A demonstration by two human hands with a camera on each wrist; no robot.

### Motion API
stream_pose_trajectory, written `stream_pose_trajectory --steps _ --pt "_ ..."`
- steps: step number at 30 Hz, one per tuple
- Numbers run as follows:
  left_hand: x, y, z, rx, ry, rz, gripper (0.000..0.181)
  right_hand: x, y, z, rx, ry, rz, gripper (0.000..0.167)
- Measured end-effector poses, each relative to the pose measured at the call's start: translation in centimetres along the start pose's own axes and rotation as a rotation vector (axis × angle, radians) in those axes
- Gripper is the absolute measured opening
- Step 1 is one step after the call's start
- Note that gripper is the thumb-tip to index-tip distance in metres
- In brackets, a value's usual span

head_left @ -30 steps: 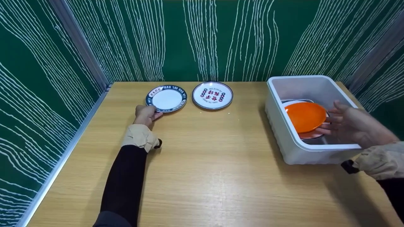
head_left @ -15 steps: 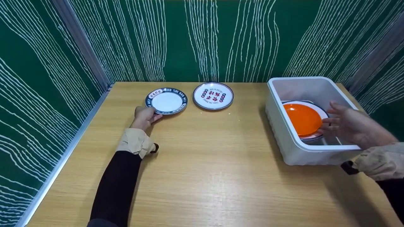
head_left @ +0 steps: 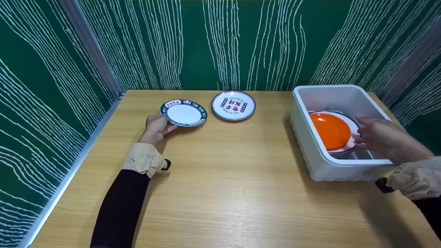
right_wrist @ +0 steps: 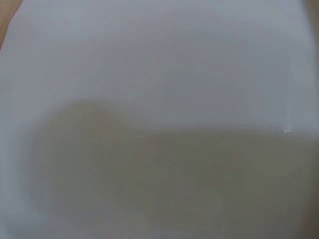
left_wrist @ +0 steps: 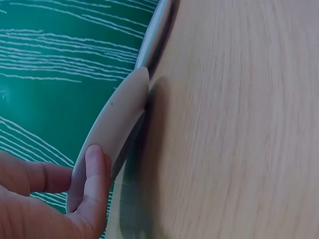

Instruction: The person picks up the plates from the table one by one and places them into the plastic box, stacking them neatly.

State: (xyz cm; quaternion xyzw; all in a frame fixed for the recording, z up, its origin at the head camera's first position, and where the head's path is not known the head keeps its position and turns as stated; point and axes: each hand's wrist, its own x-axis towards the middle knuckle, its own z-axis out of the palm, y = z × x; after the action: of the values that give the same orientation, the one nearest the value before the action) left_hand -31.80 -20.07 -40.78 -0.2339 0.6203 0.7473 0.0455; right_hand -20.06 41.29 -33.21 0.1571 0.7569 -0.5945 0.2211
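Observation:
My left hand (head_left: pixel 155 129) pinches the near left edge of a white plate with a dark blue lettered rim (head_left: pixel 184 114). In the left wrist view, the tilted plate (left_wrist: pixel 112 119) casts a shadow on the tabletop, with fingers (left_wrist: pixel 94 174) on its underside. My right hand (head_left: pixel 387 139) reaches inside a white plastic bin (head_left: pixel 318 146), its fingers loosely bent beside the stacked plates. An orange plate (head_left: pixel 330 131) lies on a dark-rimmed white plate (head_left: pixel 354 131) there; whether the fingertips touch that rim is unclear. The right wrist view shows only the pale bin wall (right_wrist: pixel 174 74) and shadow.
To the right of the held plate, a white plate with red characters (head_left: pixel 234 105) lies at the back of the wooden table (head_left: pixel 234 179). Green panels with white wavy lines (head_left: pixel 193 44) enclose the back and sides. Tiny crumbs lie near the plates.
The orange plate has slipped left and settled lower in the bin, away from my right fingers. My left hand has shifted slightly nearer, tilting the blue-rimmed plate and moving it a little nearer and right.

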Motion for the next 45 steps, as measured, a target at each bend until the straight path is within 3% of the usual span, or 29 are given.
stream_pose_trajectory --steps 6,13,17,25,29,33,37,41,45 --pt "-2.1 0.4 -0.1 0.023 -0.035 0.01 0.056 -0.6 -0.3 0.4 -0.101 0.017 -0.039 0.111" --pt "-5.5 0.7 0.7 0.022 -0.098 0.037 0.051 -1.2 -0.9 2.3 -0.18 0.084 -0.099 0.112" --pt "-7.8 0.9 2.1 -0.01 -0.15 0.075 0.052 -1.4 -1.9 4.3 -0.226 0.147 -0.166 0.101" --pt "-12.1 0.7 5.7 -0.116 -0.285 0.141 0.041 -2.3 -3.7 8.9 -0.202 0.256 -0.377 0.08" --pt "-14.3 0.4 7.2 -0.172 -0.378 0.173 0.038 -2.7 -4.1 11.0 -0.217 0.244 -0.454 0.073" --pt "-16.2 0.3 8.8 -0.183 -0.438 0.199 0.038 -3.1 -4.4 13.0 -0.232 0.179 -0.474 0.077" --pt "-17.8 0.2 10.4 -0.189 -0.505 0.208 0.042 -4.0 -4.7 14.6 -0.114 0.031 -0.419 0.085" --pt "-18.9 -0.1 11.7 -0.183 -0.566 0.203 0.045 -4.7 -5.1 15.5 0.183 -0.108 -0.343 0.083" --pt "-19.3 -0.6 12.5 -0.16 -0.605 0.197 0.045 -5.1 -5.2 15.5 0.355 -0.131 -0.292 0.078"
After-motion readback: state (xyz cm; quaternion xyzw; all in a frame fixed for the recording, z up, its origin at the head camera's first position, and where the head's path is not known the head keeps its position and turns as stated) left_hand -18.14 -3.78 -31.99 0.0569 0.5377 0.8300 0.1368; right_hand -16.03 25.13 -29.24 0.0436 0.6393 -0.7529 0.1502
